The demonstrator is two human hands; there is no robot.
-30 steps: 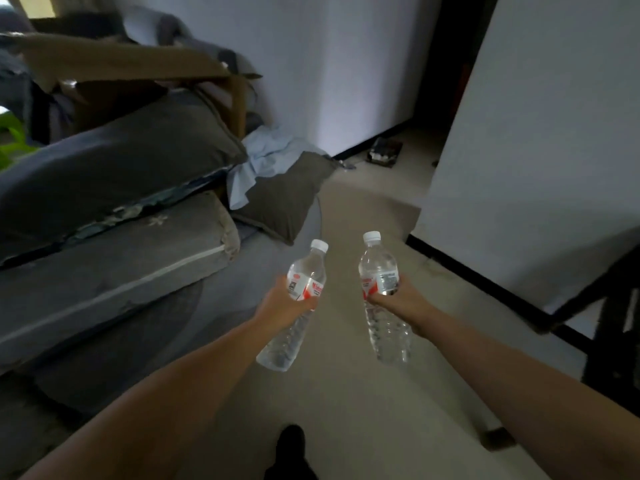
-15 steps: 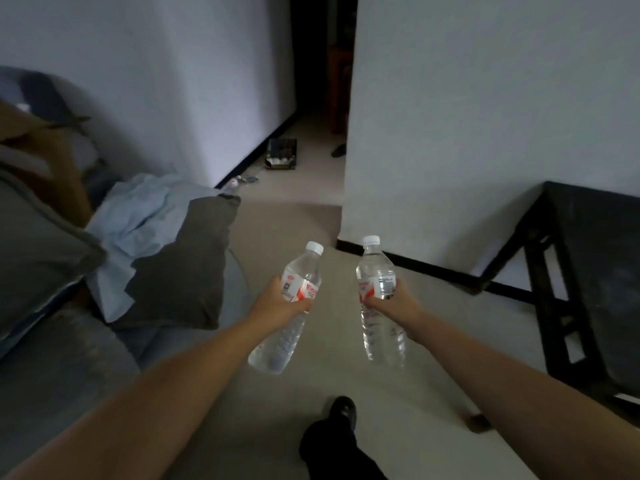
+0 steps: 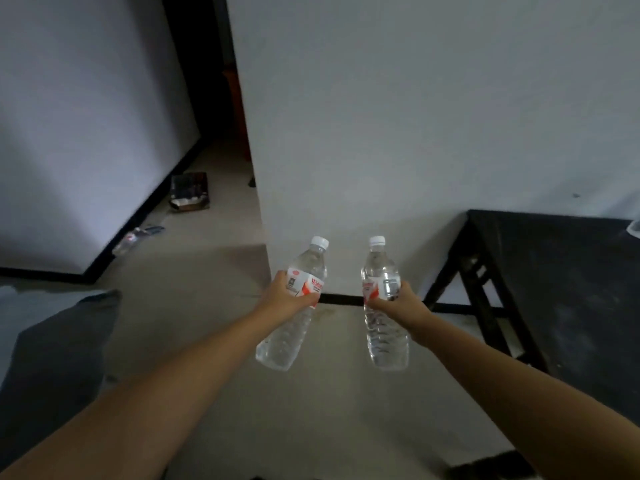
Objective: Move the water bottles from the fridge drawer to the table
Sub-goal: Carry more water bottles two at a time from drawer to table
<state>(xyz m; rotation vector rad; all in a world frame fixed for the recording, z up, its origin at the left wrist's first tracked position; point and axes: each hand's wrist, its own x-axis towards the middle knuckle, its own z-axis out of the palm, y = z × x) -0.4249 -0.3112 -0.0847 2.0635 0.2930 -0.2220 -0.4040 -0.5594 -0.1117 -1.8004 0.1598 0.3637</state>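
Clear bottles (image 3: 292, 306) gripped, 1 per hand (image 3: 403, 301).

My room is dim and grey; soft light washes the left wall (image 3: 69, 133), the doorway (image 3: 204, 81) is nearly black, and edges bow and smear with wide-angle blur.

Bare floor (image 3: 207, 306) ahead; black table (image 3: 561, 289) rightward.

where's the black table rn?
Head view, right side: the black table stands against the white wall, just right of the bottle gripped in the right hand.
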